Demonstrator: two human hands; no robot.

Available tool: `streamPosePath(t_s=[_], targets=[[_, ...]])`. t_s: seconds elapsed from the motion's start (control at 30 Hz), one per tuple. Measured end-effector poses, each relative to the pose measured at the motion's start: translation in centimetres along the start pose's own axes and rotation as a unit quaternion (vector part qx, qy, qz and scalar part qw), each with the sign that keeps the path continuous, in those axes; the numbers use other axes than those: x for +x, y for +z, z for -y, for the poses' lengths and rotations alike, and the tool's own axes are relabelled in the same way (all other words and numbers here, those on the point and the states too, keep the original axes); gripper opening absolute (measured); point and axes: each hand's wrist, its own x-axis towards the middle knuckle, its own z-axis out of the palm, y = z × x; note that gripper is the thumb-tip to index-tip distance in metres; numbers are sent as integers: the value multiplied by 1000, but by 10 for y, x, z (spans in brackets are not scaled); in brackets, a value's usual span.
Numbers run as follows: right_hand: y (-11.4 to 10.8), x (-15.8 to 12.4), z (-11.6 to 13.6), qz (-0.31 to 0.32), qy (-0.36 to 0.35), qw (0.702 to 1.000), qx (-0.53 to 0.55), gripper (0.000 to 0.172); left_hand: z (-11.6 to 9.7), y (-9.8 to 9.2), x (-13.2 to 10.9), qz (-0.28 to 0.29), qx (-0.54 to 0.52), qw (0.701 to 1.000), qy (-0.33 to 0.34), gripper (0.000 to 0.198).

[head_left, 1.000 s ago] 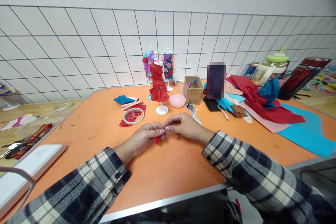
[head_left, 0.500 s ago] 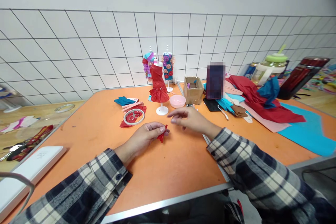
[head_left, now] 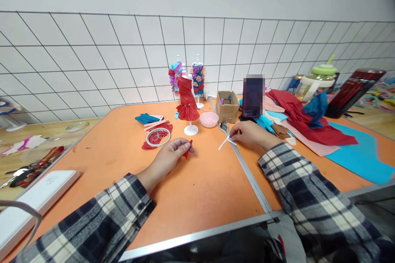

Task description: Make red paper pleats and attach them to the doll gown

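Observation:
A small gathered piece of red crepe paper [head_left: 187, 151] is pinched between the thumb and fingers of my left hand [head_left: 173, 152]. Over at the metal seam of the table, my right hand [head_left: 247, 133] has its fingertips closed on thin white sticks [head_left: 224, 142], which cross each other; their exact kind is unclear. A spoon-like grey thing [head_left: 223, 126] lies just beyond them. Behind my hands, a small white dress form [head_left: 191, 130] stands upright, wearing a red crepe-paper dress [head_left: 187, 100] with a flared hem.
Scissors [head_left: 159, 135] lie inside a white tape ring [head_left: 147, 139] on red paper. Two more dressed forms stand behind. A pink bowl [head_left: 209, 120], cardboard box [head_left: 227, 111] and phone [head_left: 253, 96] are nearby. Crepe paper sheets [head_left: 321, 125] spread rightward; a white power bank [head_left: 40, 201] lies left.
My right hand has moved right, away from my left hand, and now pinches at the white sticks. My left hand has shifted slightly left and up with the red crepe paper.

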Motion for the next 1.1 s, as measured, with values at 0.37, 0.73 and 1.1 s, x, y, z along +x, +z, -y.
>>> streamPosePath(t_s=[0.37, 0.73, 1.1], targets=[[1, -1, 5, -83, -60, 994, -24, 25, -7, 3, -4, 33, 71, 997, 9, 27], [8, 2, 3, -13, -15, 996, -83, 16, -5, 4, -3, 38, 86, 995, 18, 26], [23, -4, 73, -22, 16, 916, 400, 25, 1, 10, -2, -45, 166, 983, 67, 21]])
